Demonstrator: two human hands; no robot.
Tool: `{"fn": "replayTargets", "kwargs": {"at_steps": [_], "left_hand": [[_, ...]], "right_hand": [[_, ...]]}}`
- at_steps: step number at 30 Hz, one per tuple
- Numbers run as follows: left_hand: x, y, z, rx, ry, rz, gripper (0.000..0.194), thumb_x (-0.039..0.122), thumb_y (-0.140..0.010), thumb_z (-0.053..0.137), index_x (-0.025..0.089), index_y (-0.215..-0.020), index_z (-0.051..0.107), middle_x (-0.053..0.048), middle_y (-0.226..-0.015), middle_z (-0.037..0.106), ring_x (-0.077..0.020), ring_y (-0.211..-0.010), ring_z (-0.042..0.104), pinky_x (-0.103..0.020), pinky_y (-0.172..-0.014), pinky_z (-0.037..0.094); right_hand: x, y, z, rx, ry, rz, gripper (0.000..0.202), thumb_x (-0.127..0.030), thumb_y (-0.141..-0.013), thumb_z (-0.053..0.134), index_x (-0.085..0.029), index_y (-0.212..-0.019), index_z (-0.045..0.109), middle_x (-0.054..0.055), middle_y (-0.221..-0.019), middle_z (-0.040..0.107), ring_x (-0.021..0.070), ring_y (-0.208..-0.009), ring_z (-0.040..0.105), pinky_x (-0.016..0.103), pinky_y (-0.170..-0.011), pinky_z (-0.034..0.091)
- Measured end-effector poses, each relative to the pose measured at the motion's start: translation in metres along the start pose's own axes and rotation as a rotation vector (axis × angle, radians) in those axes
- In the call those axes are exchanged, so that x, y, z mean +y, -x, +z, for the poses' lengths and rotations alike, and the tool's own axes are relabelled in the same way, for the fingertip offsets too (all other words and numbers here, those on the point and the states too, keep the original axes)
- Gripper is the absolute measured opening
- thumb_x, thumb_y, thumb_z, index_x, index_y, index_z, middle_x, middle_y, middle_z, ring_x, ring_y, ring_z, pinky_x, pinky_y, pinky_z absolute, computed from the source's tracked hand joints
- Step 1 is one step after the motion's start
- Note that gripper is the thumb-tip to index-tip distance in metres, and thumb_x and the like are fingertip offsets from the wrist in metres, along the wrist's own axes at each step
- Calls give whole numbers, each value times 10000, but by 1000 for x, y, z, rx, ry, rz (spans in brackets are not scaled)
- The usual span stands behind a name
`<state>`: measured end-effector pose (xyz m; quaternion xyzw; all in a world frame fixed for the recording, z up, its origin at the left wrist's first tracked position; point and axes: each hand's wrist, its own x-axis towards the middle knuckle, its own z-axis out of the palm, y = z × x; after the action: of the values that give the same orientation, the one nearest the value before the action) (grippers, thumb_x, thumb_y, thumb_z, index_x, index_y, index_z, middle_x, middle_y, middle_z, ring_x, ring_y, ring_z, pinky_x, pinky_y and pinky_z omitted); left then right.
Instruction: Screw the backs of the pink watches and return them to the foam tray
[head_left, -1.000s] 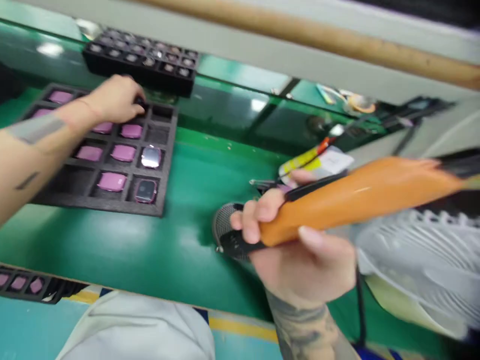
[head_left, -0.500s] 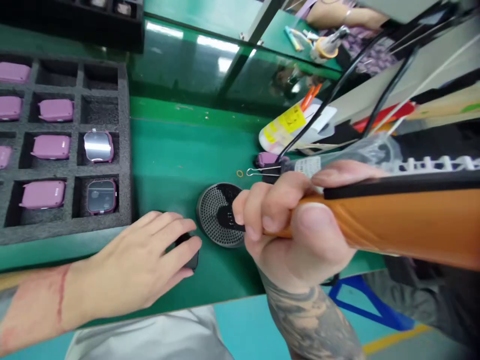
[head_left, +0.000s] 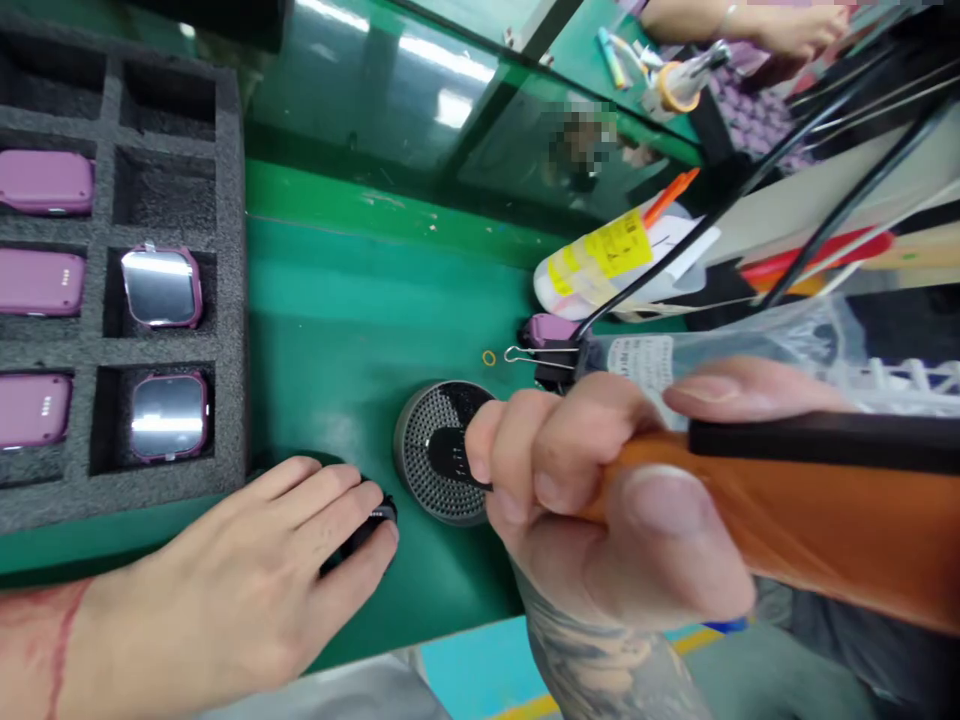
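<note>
My left hand (head_left: pixel 262 560) rests on the green work surface, its fingers curled around a small black object (head_left: pixel 375 530) that they mostly cover. My right hand (head_left: pixel 592 490) is wrapped around a thick orange tool handle with a black strip (head_left: pixel 825 520); the far end runs out of view at the right. Just beyond my right fingertips lies a round grey-black disc (head_left: pixel 420 470) with a perforated top and a dark flat piece across it. Left of my hands, a grey foam tray (head_left: pixel 231 300) holds several purple watch bodies (head_left: pixel 45 185), some with the screen up.
A white bottle with a yellow label (head_left: pixel 596 262) lies tilted at the back right. Near it are a binder clip (head_left: pixel 555 362), a purple watch body (head_left: pixel 551 328), a clear plastic bag (head_left: pixel 750 340) and black cables (head_left: pixel 720 190). Another person's arm (head_left: pixel 720 25) shows beyond the partition.
The view has shifted, so the foam tray appears closer and further left. The orange handle sits lower in view. My left hand keeps its place at the black object.
</note>
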<state>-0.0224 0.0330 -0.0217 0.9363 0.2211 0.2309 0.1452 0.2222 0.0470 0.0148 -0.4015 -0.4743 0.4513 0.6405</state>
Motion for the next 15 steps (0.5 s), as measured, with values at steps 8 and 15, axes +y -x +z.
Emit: {"fn": "replayTargets", "kwargs": {"at_steps": [8, 15], "left_hand": [[3, 0, -3, 6, 41, -56, 548, 149, -1275, 326, 171, -1257, 873, -125, -1297, 871, -298, -1150, 735, -443, -1011, 602], [2, 1, -3, -31, 46, -68, 515, 139, -1254, 369, 174, -1257, 883, -125, -1292, 879, -278, -999, 731, -434, -932, 624]], "right_hand": [[-9, 0, -2, -105, 59, -11, 122, -329, -1132, 851, -387, -1205, 773, -90, -785, 656, 145, -513, 598, 394, -541, 602], [-9, -2, 1, -149, 69, 9, 133, -312, -1125, 848, -382, -1222, 790, -83, -789, 663, 154, -549, 635, 409, -564, 614]]}}
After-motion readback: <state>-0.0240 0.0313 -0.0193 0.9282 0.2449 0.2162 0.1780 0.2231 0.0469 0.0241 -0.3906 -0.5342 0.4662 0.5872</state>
